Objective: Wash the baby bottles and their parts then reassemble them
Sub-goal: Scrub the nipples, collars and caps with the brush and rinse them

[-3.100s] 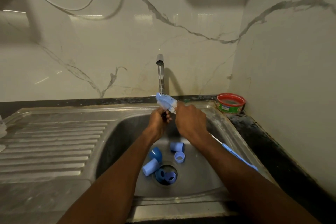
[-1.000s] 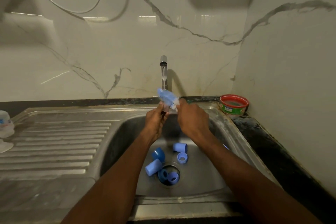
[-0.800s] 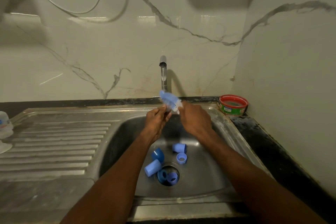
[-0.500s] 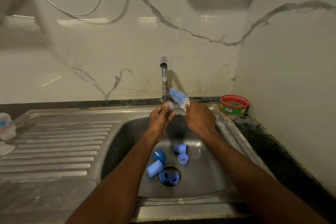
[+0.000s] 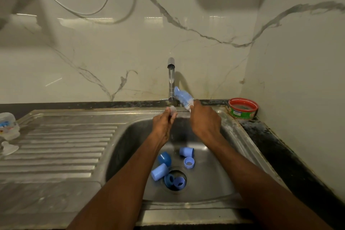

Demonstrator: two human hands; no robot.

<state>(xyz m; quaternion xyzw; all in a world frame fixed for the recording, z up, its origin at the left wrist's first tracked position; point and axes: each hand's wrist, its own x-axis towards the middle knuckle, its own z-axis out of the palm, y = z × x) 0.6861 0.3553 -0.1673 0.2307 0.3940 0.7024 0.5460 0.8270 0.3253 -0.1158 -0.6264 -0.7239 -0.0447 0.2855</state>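
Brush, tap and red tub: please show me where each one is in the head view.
brush [image 5: 182,98], head view, on its blue bristle head.
tap [image 5: 171,78], head view, on its upright pipe.
red tub [image 5: 242,113], head view, on its green side label.

Left hand [image 5: 162,123] pinched a clear teat [image 5: 172,109] under the tap [image 5: 171,80]; right hand [image 5: 205,120] gripped a blue bottle brush [image 5: 182,97]. Blue caps [image 5: 159,172] lay in the sink [image 5: 214,179].
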